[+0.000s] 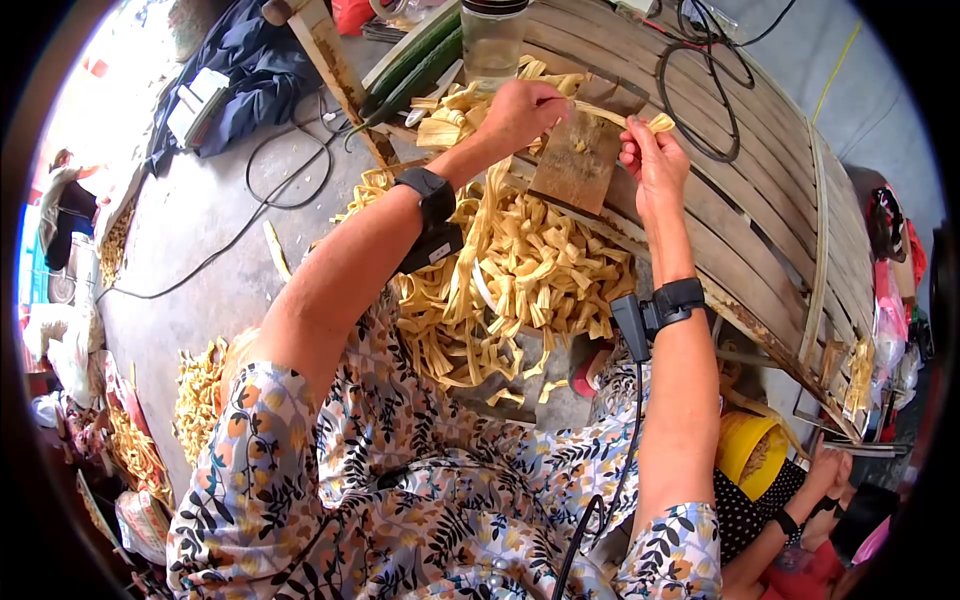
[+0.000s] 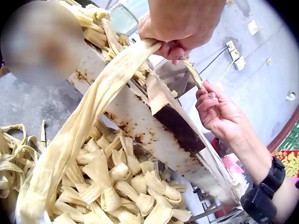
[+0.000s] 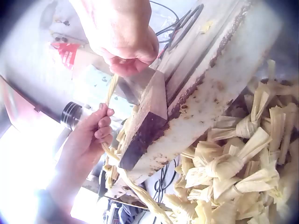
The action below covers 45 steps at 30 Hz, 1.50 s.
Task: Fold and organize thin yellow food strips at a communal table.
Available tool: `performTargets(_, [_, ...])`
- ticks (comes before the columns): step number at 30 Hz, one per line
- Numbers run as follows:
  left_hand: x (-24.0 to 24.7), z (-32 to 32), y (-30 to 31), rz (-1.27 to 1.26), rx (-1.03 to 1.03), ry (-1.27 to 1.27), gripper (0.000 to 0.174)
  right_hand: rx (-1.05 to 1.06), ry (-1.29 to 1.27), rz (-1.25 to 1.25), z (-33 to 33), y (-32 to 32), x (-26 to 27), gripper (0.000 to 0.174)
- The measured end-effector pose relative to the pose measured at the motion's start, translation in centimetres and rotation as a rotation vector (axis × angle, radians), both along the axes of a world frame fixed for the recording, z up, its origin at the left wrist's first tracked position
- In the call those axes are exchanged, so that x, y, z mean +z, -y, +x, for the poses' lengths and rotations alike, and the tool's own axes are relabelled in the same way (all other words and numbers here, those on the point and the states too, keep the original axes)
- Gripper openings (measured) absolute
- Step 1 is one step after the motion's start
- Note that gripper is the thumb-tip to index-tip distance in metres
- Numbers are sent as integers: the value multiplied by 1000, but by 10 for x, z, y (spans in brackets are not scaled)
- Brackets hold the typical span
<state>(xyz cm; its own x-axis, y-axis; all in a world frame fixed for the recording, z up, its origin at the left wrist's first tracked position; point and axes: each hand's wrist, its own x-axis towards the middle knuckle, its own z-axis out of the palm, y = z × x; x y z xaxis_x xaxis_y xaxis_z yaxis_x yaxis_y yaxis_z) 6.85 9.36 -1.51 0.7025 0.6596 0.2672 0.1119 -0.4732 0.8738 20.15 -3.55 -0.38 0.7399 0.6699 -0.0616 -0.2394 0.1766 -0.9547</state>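
A pale yellow, soft, pleated strip (image 1: 597, 112) is stretched between both hands above a wooden block (image 1: 578, 175). My left hand (image 1: 522, 112) pinches it, and a long tail (image 2: 91, 105) of the strip hangs down from that hand in the left wrist view. My right hand (image 1: 657, 165) pinches the strip's short end between thumb and fingers, its tip sticking out past them. In the right wrist view the strip appears twisted narrow between the hands. Below the hands lies a heap of knotted yellow pieces (image 1: 560, 260), with loose strips on its left side.
The block rests at the edge of a slatted wooden bench (image 1: 740, 240). Behind the left hand stand a jar (image 1: 493, 50) and more strips (image 1: 450, 125), with long green vegetables (image 1: 420, 70) alongside. A black cable (image 1: 735, 140) loops over the slats. Another person's arms show at lower right beside a yellow bucket (image 1: 745, 450).
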Motion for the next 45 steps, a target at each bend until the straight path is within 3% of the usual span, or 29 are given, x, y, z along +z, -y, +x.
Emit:
performTargets(7, [-19, 12, -5, 130, 65, 77, 20, 10, 143, -82, 7, -6, -18, 14])
performTargets(9, [-21, 3, -8, 118, 113, -39, 19, -178, 287, -307, 7, 4, -22, 18])
performTargets(11, [-19, -4, -10, 42, 49, -61, 18, -139, 310, -284, 13, 18, -19, 15])
performTargets(15, [5, -35, 16, -212, -264, -5, 10, 171, 465, -431, -29, 50, 26, 19])
performTargets(17, [8, -49, 30, -238, -321, -66, 9, 398, 505, -259, -32, 68, 1, 22])
performTargets(18, [11, -54, 37, -313, -356, -80, 10, 430, 712, -410, -37, 74, 4, 28])
performTargets(21, [7, -60, 50, -200, -370, -131, 12, 429, 993, -519, -45, 88, 21, 34])
performTargets(25, [7, -61, 69, 363, -294, -63, 18, 249, 718, -243, -32, 83, 30, 23])
performTargets(29, [4, -55, 85, 513, -363, -57, 20, 390, 786, -290, -42, 70, 7, 20])
performTargets(31, [7, -57, 91, 551, -414, -50, 21, 387, 286, -275, -54, 67, -1, 17])
performTargets(34, [6, -60, 95, 499, -410, -69, 26, 355, 729, -577, -54, 71, -3, 15])
performTargets(35, [1, -58, 96, 396, -379, -198, 27, 267, 710, -593, -54, 69, -5, 15])
performTargets(36, [-18, -55, 94, 368, -438, 2, 21, 230, 771, -513, -48, 73, -7, 14])
performTargets(38, [-20, -64, 91, 328, -471, 82, 15, 195, 856, -395, -27, 76, -13, 13])
performTargets(39, [-5, -71, 96, 303, -452, -31, 15, 210, 888, -434, -15, 81, -14, 13])
performTargets(42, [-28, -57, 83, 517, -409, 57, 13, 375, 944, -600, 11, 88, -25, 13])
performTargets(45, [-26, -42, 62, 552, -414, -136, 15, 635, 722, -725, -13, 96, -16, 15])
